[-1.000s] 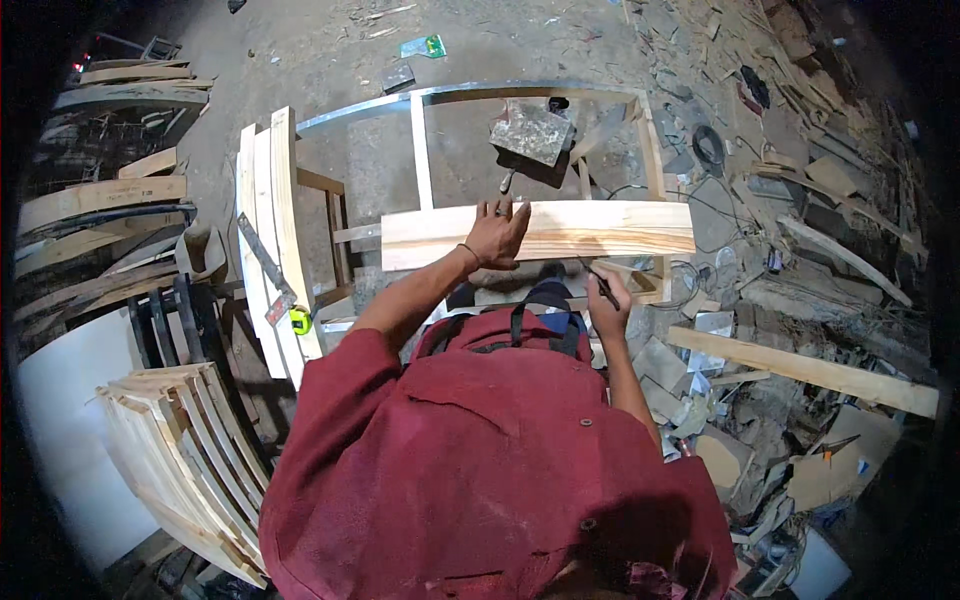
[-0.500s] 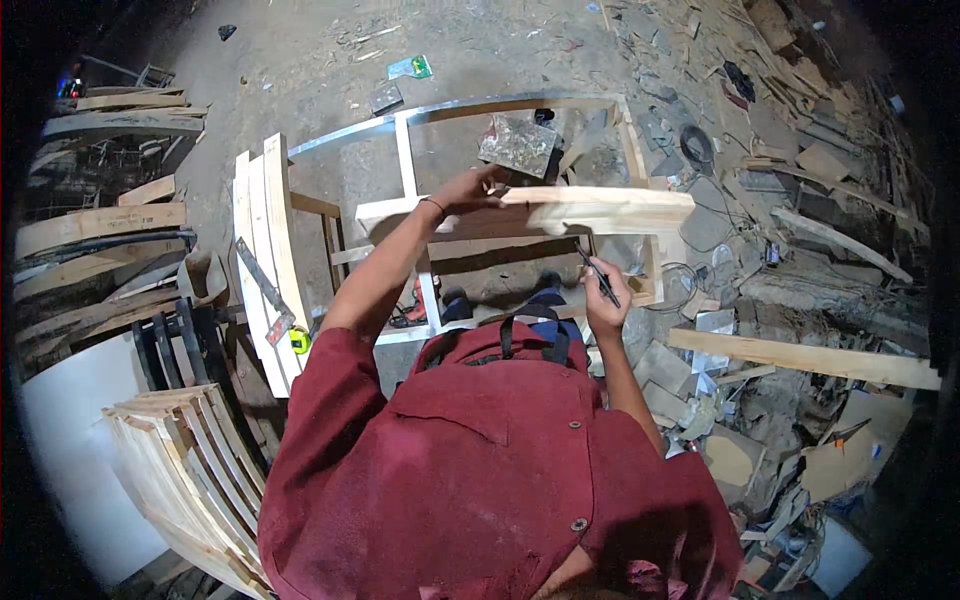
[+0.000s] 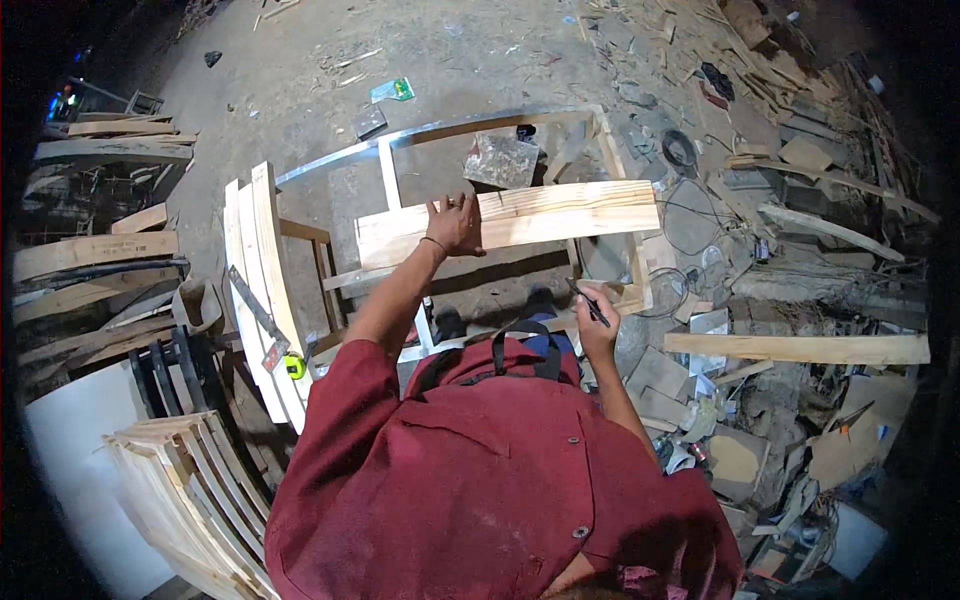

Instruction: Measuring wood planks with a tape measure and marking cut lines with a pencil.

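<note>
Pale wooden plank (image 3: 540, 215), one, at the centre of the frame, above a wooden frame (image 3: 389, 175) with pale rails. Compared with half a second earlier: now turned broad face up and brightly lit, then tilted, with a shaded side toward the lower edge of the picture. Left hand (image 3: 457, 222) likewise changed, from fingers curled at the far edge to fingers spread over the upper face. Long axis: running left to right, almost level, with the right end slightly higher in the picture than the left; grain along the length. Position relative to the left hand: directly beneath the palm and fingers, with a short portion to the left and the greater portion reaching off to the right. Left hand open, pressed flat, not wrapped round the wood. Right hand (image 3: 600, 322) below the right half of the plank, apart from it, closed round a dark pen (image 3: 594, 307), tip toward the upper left, grip unchanged from before. Also listed: at left, long boards (image 3: 264, 230) side by side, bearing a metal square (image 3: 252, 300) and a yellow tape measure (image 3: 294, 366); just beyond the plank, a mottled grey block (image 3: 502, 160); at right, a loose board (image 3: 800, 348), roughly level.
</note>
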